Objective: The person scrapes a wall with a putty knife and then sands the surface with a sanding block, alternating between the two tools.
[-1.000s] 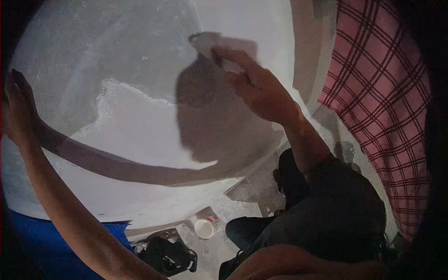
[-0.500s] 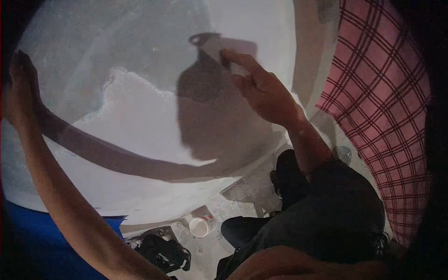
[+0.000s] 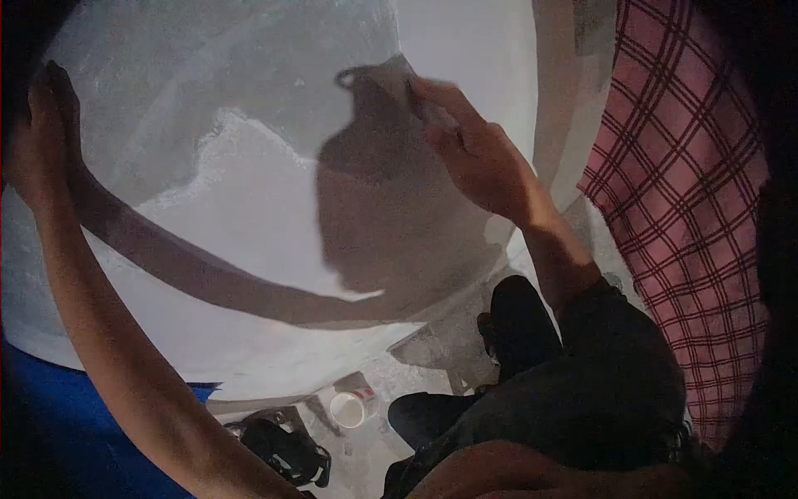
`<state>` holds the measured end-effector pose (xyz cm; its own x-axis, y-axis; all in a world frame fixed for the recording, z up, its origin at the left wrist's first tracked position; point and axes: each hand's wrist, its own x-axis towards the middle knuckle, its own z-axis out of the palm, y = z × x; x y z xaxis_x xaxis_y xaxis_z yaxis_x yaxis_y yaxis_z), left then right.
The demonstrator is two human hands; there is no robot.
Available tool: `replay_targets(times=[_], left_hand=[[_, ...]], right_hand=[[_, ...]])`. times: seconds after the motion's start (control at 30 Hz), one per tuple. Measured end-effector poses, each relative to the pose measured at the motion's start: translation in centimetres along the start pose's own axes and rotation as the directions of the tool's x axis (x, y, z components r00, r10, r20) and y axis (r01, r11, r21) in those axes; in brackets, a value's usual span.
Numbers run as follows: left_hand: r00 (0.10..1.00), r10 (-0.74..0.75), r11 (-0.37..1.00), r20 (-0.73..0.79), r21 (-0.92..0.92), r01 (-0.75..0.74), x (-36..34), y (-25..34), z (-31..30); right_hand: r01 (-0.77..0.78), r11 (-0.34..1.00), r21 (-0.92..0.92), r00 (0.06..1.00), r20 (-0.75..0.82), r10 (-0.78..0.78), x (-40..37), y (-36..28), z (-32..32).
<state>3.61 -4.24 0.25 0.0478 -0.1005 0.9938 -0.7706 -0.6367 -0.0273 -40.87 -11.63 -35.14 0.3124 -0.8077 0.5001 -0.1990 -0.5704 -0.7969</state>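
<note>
In the head view my right hand (image 3: 478,158) is at the upper middle, against a large curved grey-and-white surface (image 3: 258,166). Its thumb and fingers are closed on a thin flat piece (image 3: 413,93), mostly hidden by the hand; I cannot tell its exact kind. The hand's dark shadow falls on the surface to its left. At the far left, my left hand (image 3: 46,141) lies on the same surface with its fingers stretched upward, holding nothing. Smooth white coating covers part of the surface, with a ragged edge against the grey area.
A white cup (image 3: 352,408) stands on the floor below the surface, beside a black bag-like object (image 3: 283,449). Blue material (image 3: 58,416) is at lower left. Pink checked cloth (image 3: 682,208) hangs along the right side. My bent knee (image 3: 524,320) is under the right arm.
My right hand has moved slightly right, and the flat piece has turned, showing less of its face. The left hand stays on the surface. The view has shifted slightly.
</note>
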Motion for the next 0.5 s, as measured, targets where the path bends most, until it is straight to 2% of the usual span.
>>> replay_targets(times=[0.07, 0.1, 0.13, 0.17, 0.2, 0.23, 0.27, 0.3, 0.33, 0.37, 0.43, 0.5], left_hand=[[0.987, 0.131, 0.982, -0.094, -0.122, -0.142, -1.4, 2.0, -2.1], [0.987, 0.128, 0.981, -0.096, -0.131, -0.140, -1.7, 2.2, -1.9], [0.991, 0.054, 0.996, -0.121, -0.067, -0.063, -2.1, 2.3, -1.5], [0.988, -0.020, 1.000, -0.150, -0.006, 0.019, -2.3, 2.3, -1.3], [0.988, -0.027, 1.000, -0.153, -0.019, 0.025, -2.4, 2.3, -1.3], [0.978, 0.076, 0.990, -0.195, -0.105, -0.098, -2.6, 2.2, -1.6], [0.953, 0.173, 0.958, -0.248, -0.182, -0.221, -2.7, 2.3, -1.8], [0.953, 0.163, 0.958, -0.254, -0.190, -0.215, -2.8, 2.4, -1.9], [0.952, 0.152, 0.961, -0.266, -0.186, -0.205, -3.0, 2.7, -2.1], [0.950, 0.143, 0.963, -0.276, -0.181, -0.197, -3.2, 2.9, -2.2], [0.950, 0.158, 0.966, -0.271, -0.159, -0.206, -3.2, 3.2, -2.2], [0.951, 0.164, 0.966, -0.261, -0.154, -0.209, -3.2, 3.2, -2.0]], right_hand=[[-0.010, 1.000, -0.024, 1.000, 0.015, 0.010, 0.5, -0.7, -0.7], [-0.022, 0.998, -0.051, 0.999, 0.035, 0.024, 0.7, -0.9, -1.0], [-0.022, 0.998, -0.060, 0.999, 0.028, 0.024, 0.8, -0.3, -0.9], [0.116, 0.984, -0.134, 0.993, 0.017, -0.115, 0.8, 0.9, -0.4], [0.251, 0.945, -0.209, 0.967, 0.016, -0.253, 0.8, 0.6, -0.4], [0.251, 0.943, -0.220, 0.967, 0.011, -0.255, 0.6, 0.0, -0.6], [0.073, 0.973, -0.221, 0.996, 0.063, -0.060, 0.3, -0.8, -0.9], [-0.109, 0.967, -0.231, 0.984, 0.114, 0.138, 0.1, -1.6, -1.1], [0.001, 0.988, -0.153, 0.992, 0.123, 0.018, -0.1, -0.7, -1.2], [0.001, 0.987, -0.161, 0.993, 0.120, 0.018, -0.1, -0.9, -1.4], [-0.093, 0.986, -0.139, 0.982, 0.148, 0.113, -0.1, -1.5, -1.8], [-0.077, 0.988, -0.134, 0.987, 0.130, 0.094, -0.1, -1.0, -1.4]])
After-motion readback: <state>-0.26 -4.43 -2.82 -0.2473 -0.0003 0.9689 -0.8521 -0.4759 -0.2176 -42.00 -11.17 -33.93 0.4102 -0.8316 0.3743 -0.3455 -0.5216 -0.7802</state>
